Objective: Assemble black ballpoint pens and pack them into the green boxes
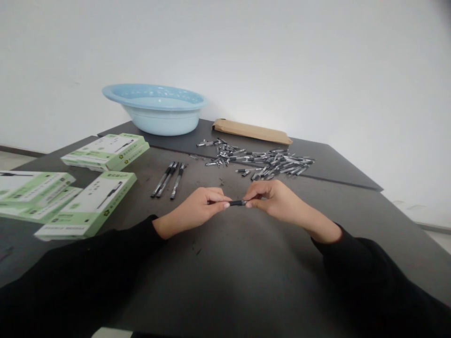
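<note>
The left hand (199, 205) and right hand (278, 201) pinch one pen (236, 203) over the table (225, 281). Three pens (167, 180) lie near green-white boxes (88, 204); farther back are a heap of pen parts (282, 163), a basin (165, 121) and a packet (252, 131).

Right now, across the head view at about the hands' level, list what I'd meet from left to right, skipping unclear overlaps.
Green-and-white boxes, three pens, left hand, black pen piece, right hand.
</note>
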{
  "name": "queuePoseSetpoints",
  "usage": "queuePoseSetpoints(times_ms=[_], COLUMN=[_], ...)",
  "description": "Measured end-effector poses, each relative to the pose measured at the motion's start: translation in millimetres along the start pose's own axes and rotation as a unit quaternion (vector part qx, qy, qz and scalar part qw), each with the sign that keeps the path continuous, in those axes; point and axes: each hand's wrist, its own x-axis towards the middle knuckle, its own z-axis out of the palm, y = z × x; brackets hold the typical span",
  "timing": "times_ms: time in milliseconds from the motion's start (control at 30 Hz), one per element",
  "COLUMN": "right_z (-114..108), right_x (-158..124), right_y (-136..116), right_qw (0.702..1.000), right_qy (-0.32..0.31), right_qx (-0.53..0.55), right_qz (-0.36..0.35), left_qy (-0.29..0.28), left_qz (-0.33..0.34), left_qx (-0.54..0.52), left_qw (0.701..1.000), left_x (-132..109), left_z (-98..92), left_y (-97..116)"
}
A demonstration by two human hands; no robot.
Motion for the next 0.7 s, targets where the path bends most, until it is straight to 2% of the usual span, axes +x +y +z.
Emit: queuePoseSetpoints(times_ms=[267,400,467,533,633,700], right_z=[2.8,11.2,17.3,23.3,32.0,38.1], right_x=[0.8,3.3,4.8,4.8,1.2,-2.3], right_y=[-2.8,5.9,15.2,24.0,29.5,27.7], right_qw=[0.998,0.999,0.998,0.997,0.998,0.998], right_qy=[0.053,0.047,0.053,0.054,0.000,-0.035], right_qx=[0.019,0.019,0.020,0.009,-0.021,-0.039], right_qz=[-0.040,0.007,0.034,0.054,0.056,0.030], left_qy=[0.043,0.052,0.092,0.144,0.208,0.216], left_qz=[0.013,-0.020,-0.068,-0.124,-0.211,-0.243], left_qx=[0.026,0.126,0.211,0.294,0.381,0.416], left_qw=[0.999,0.990,0.971,0.937,0.876,0.849], left_x=[-2.5,-3.9,-7.4,-12.5,-20.6,-25.6], left_z=[-1.4,-12.5,-21.0,-31.9,-51.9,-64.7], left_y=[7.5,21.1,25.5,23.1,4.2,-13.9])
